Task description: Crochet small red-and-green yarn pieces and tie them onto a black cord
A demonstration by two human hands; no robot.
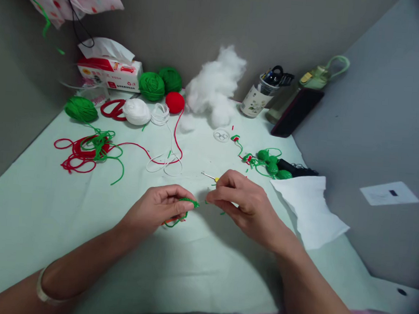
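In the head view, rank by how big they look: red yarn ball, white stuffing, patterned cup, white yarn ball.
Largest to smallest, as they appear:
White stuffing
Patterned cup
White yarn ball
Red yarn ball

Grey wall (162, 15) behind; paler blue-grey wall (375, 117) at right, both meeting in a corner. Pale green covered tabletop (89, 254) between them, faint creases. Light soft, uneven; far right edge dark, possibly vignetting. Floor indistinct.
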